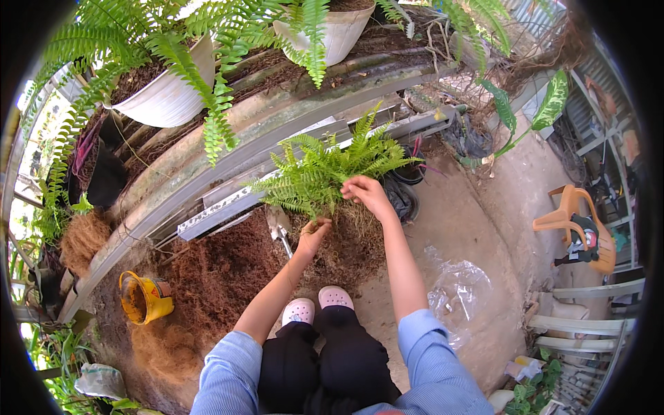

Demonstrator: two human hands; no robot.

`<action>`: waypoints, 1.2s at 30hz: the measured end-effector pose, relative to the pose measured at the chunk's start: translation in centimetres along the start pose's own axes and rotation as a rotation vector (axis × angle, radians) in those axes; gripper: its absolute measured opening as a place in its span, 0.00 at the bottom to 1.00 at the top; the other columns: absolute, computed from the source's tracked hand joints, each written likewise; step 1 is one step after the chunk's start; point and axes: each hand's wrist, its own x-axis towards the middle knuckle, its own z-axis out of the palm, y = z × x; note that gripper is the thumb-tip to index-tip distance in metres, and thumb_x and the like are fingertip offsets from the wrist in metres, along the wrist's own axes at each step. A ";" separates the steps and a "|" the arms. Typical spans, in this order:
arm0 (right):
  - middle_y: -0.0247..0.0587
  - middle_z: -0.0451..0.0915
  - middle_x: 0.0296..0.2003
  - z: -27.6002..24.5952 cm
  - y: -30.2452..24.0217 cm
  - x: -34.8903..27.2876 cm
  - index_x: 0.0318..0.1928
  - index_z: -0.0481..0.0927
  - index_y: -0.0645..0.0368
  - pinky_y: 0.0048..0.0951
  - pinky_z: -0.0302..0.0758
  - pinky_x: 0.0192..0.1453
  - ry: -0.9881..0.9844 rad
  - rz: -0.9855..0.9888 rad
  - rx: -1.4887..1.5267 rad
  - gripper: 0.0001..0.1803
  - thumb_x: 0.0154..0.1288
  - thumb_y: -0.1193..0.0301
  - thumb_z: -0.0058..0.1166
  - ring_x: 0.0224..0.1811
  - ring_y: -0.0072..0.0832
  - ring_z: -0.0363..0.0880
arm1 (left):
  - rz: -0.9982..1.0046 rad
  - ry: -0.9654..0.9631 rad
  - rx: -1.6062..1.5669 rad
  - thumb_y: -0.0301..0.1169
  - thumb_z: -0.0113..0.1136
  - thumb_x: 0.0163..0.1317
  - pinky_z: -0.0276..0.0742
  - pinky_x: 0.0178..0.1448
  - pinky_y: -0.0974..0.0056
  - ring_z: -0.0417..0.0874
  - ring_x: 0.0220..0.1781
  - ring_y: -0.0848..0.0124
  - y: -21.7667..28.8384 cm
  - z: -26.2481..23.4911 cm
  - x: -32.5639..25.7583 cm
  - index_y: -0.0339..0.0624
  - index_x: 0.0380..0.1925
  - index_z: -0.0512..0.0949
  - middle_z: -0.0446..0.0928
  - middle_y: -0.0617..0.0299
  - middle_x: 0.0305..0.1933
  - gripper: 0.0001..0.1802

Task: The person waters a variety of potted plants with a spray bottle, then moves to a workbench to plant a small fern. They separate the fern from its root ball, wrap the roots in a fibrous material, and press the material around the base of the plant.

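A bushy green fern [325, 173] stands in front of my feet, with a mass of fibrous brown roots [360, 232] below its fronds. My left hand [315, 236] is closed at the fern's base, its fingertips pressed together; what they pinch is too small to make out. Higher and to the right, my right hand [366, 196] reaches in among the fronds, its fingers curled together on a fern frond. A trowel [279, 228] with a dirty blade rests just left of my left hand, partly behind the forearm. Dark brown loose potting material [225, 266] spreads left of it.
A yellow bucket [146, 297] tilts at the left beside a light-brown fibre heap [164, 351]. White pots [169, 93] of ferns line the ledge beyond metal bars [221, 211]. Clear plastic [460, 287] lies on the right-hand floor; an orange chair [581, 225] stands further right.
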 end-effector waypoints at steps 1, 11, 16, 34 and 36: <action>0.36 0.80 0.38 -0.9 1.4 -1.2 0.42 0.74 0.62 0.26 0.72 0.42 0.060 0.018 0.014 0.09 0.62 0.72 0.51 0.38 0.26 0.78 | 0.197 -0.035 0.336 0.32 0.56 0.53 0.68 0.51 0.63 0.75 0.47 0.66 1.0 0.8 -0.1 0.41 0.42 0.75 0.76 0.61 0.41 0.16; 0.47 0.67 0.54 3.9 8.5 -4.9 0.55 0.68 0.50 0.43 0.69 0.56 0.481 -0.017 -1.014 0.29 0.50 0.71 0.60 0.57 0.48 0.65 | 0.355 -0.353 1.273 0.39 0.56 0.46 0.53 0.66 0.48 0.56 0.67 0.53 3.5 3.7 1.3 0.49 0.63 0.56 0.59 0.56 0.66 0.41; 0.45 0.71 0.47 3.6 9.3 -4.9 0.50 0.73 0.51 0.43 0.68 0.54 0.485 0.034 -0.901 0.24 0.49 0.72 0.61 0.54 0.43 0.68 | 0.142 -0.309 1.231 0.46 0.59 0.47 0.51 0.67 0.45 0.55 0.69 0.52 2.9 2.4 1.7 0.50 0.66 0.50 0.58 0.53 0.67 0.46; 0.43 0.74 0.48 2.0 6.7 -5.8 0.42 0.81 0.55 0.52 0.61 0.55 0.470 -0.008 -0.779 0.18 0.59 0.55 0.54 0.51 0.40 0.71 | 0.079 0.035 0.267 0.24 0.38 0.66 0.71 0.54 0.62 0.71 0.60 0.60 6.6 3.2 0.6 0.42 0.60 0.59 0.70 0.49 0.58 0.22; 0.43 0.73 0.50 1.9 7.5 -5.0 0.46 0.79 0.57 0.40 0.67 0.55 0.417 0.040 -0.534 0.20 0.61 0.55 0.53 0.54 0.38 0.68 | 0.295 0.110 0.500 0.12 0.35 0.57 0.74 0.47 0.66 0.67 0.63 0.58 5.9 1.9 1.3 0.43 0.60 0.60 0.62 0.51 0.64 0.29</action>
